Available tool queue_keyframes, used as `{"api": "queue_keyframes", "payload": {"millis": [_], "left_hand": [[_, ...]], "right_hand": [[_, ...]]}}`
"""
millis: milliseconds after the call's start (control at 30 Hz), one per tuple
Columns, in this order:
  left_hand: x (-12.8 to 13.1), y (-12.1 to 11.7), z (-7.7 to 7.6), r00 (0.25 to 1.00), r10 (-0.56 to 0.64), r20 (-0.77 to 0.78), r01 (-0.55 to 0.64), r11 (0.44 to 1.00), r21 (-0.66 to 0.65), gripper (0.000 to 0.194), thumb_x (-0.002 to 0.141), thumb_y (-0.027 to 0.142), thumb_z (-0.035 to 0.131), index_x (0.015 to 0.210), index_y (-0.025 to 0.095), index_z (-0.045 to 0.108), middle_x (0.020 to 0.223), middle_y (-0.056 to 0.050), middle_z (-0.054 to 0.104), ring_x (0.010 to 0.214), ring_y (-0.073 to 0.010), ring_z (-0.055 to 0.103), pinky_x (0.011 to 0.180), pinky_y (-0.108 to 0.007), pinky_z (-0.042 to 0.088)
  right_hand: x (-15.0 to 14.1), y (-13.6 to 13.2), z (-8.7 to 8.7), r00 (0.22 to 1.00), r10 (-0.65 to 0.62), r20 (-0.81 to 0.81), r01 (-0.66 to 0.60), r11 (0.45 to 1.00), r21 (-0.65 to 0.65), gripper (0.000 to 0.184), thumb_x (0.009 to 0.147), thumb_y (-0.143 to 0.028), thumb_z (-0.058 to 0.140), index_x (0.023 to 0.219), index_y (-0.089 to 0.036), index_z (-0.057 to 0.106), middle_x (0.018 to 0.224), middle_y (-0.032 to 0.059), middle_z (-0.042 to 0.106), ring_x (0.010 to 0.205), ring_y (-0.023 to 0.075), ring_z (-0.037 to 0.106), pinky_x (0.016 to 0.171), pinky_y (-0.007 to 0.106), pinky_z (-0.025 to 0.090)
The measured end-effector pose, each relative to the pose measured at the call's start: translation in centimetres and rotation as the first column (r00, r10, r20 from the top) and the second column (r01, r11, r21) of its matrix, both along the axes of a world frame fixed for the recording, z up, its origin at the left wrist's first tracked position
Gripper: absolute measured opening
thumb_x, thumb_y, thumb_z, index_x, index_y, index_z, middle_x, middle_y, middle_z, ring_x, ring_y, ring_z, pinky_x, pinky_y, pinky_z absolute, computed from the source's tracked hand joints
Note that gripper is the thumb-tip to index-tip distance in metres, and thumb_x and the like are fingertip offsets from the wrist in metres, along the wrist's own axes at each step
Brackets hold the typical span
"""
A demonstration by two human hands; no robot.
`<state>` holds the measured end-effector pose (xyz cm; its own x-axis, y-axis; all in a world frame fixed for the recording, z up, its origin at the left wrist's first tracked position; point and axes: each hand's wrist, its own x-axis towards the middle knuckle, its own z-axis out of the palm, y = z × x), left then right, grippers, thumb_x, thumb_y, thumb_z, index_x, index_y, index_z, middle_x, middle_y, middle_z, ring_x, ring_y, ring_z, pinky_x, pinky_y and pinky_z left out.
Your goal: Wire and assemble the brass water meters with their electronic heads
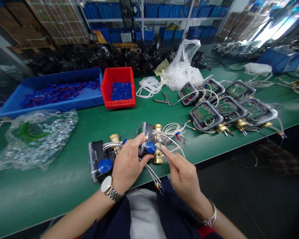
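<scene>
My left hand (128, 162) grips a meter with a dark housing (142, 151), fingers over its top and thumb below its round blue cap (150, 147). The meter lies on its side, its brass pipe body (158, 160) turned to the right. At that brass body, close to the blue cap, are the fingertips of my right hand (183, 171); its fingers are curled, and whatever they hold is hidden. White cables (173, 129) run from the meter in loops. Left of my left hand lies a second meter (97, 151) with a similar blue cap (105, 166).
Several clear-lidded meters (206, 115) crowd the right side. Pliers (162, 99) and white gaskets (149, 87) lie mid-table. A red bin (118, 104) holds small blue parts, beside a blue tray (64, 105) of blue caps. A plastic bag (43, 137) of small parts lies left.
</scene>
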<state>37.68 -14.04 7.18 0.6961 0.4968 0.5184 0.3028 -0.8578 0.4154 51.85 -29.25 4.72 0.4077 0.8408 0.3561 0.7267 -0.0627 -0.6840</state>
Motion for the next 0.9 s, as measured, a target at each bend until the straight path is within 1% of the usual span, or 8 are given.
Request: {"api": "queue_keyframes", "payload": {"millis": [167, 233, 300, 400, 467, 567, 700, 900], "left_hand": [[0.2, 0.1, 1.7, 0.984, 0.017, -0.178, 0.002, 0.995, 0.103, 0.068, 0.083, 0.032, 0.081, 0.141, 0.017, 0.048, 0.125, -0.012, 0.069, 0.112, -0.0287, 0.065, 0.104, -0.048, 0.053], [0.7, 0.3, 2.6, 0.964, -0.008, -0.266, 0.042, 0.991, 0.124, 0.065, 0.080, 0.033, 0.083, 0.137, 0.020, 0.055, 0.132, -0.011, 0.067, 0.121, -0.0304, 0.061, 0.112, -0.051, 0.047], [1.4, 0.7, 3.2, 0.949, -0.047, -0.313, 0.092, 0.987, 0.131, 0.072, 0.077, 0.035, 0.086, 0.141, 0.023, 0.054, 0.150, -0.010, 0.056, 0.139, -0.0337, 0.049, 0.121, -0.056, 0.035], [2.6, 1.2, 3.1, 0.940, -0.098, -0.327, 0.146, 0.981, 0.127, 0.087, 0.076, 0.038, 0.085, 0.151, 0.023, 0.043, 0.159, -0.009, 0.045, 0.150, -0.0370, 0.034, 0.124, -0.067, 0.019], [3.0, 1.4, 2.7, 0.940, -0.106, -0.325, 0.152, 0.981, 0.119, 0.085, 0.079, 0.037, 0.083, 0.151, 0.022, 0.042, 0.156, -0.009, 0.049, 0.149, -0.0372, 0.036, 0.124, -0.069, 0.016], [2.6, 1.3, 2.5, 0.941, -0.079, -0.329, 0.131, 0.982, 0.136, 0.082, 0.078, 0.032, 0.082, 0.150, 0.019, 0.045, 0.153, -0.013, 0.053, 0.147, -0.0370, 0.041, 0.125, -0.066, 0.014], [0.5, 1.6, 2.7, 0.946, -0.040, -0.321, 0.107, 0.975, 0.193, 0.078, 0.076, 0.029, 0.082, 0.146, 0.017, 0.050, 0.149, -0.015, 0.056, 0.141, -0.0376, 0.047, 0.125, -0.065, 0.017], [-3.7, 2.9, 2.6, 0.950, 0.034, -0.310, 0.061, 0.954, 0.293, 0.063, 0.077, 0.033, 0.073, 0.135, 0.012, 0.061, 0.136, -0.017, 0.066, 0.127, -0.0386, 0.057, 0.115, -0.057, 0.038]], "right_hand": [[0.9, 0.6, 1.2, 1.000, 0.023, -0.011, -0.022, 0.996, 0.088, 0.046, 0.101, -0.014, 0.046, 0.143, -0.025, 0.061, 0.106, 0.0086, 0.075, 0.087, 0.0201, 0.072, 0.082, 0.033, 0.060], [2.8, 0.7, 2.3, 0.989, -0.147, 0.024, 0.140, 0.971, 0.194, 0.039, 0.100, -0.020, 0.052, 0.137, -0.023, 0.065, 0.113, 0.0099, 0.075, 0.097, 0.0234, 0.071, 0.089, 0.038, 0.058], [5.8, 0.7, 3.3, 0.927, -0.363, 0.096, 0.333, 0.912, 0.238, 0.032, 0.099, -0.029, 0.057, 0.127, -0.021, 0.070, 0.108, 0.0102, 0.074, 0.096, 0.0248, 0.069, 0.089, 0.039, 0.055], [12.2, 0.7, 4.3, 0.775, -0.581, 0.249, 0.558, 0.814, 0.164, 0.032, 0.098, -0.040, 0.057, 0.111, -0.019, 0.077, 0.092, 0.0085, 0.070, 0.083, 0.0227, 0.064, 0.079, 0.035, 0.049], [16.7, 0.6, 4.6, 0.676, -0.668, 0.311, 0.665, 0.735, 0.133, 0.036, 0.096, -0.043, 0.055, 0.105, -0.017, 0.078, 0.091, 0.0103, 0.069, 0.084, 0.0243, 0.061, 0.080, 0.036, 0.046], [22.1, 0.7, 4.8, 0.615, -0.715, 0.332, 0.728, 0.677, 0.109, 0.044, 0.093, -0.048, 0.053, 0.101, -0.013, 0.078, 0.096, 0.0152, 0.069, 0.089, 0.0276, 0.058, 0.081, 0.038, 0.043], [25.9, 1.6, 4.8, 0.668, -0.679, 0.303, 0.712, 0.702, 0.003, 0.051, 0.090, -0.056, 0.055, 0.108, -0.014, 0.078, 0.102, 0.0166, 0.073, 0.090, 0.0276, 0.060, 0.082, 0.038, 0.043], [26.6, 3.3, 4.2, 0.842, -0.517, 0.157, 0.538, 0.829, -0.155, 0.055, 0.089, -0.060, 0.055, 0.101, -0.012, 0.079, 0.093, 0.0111, 0.076, 0.086, 0.0244, 0.063, 0.078, 0.033, 0.045]]}}
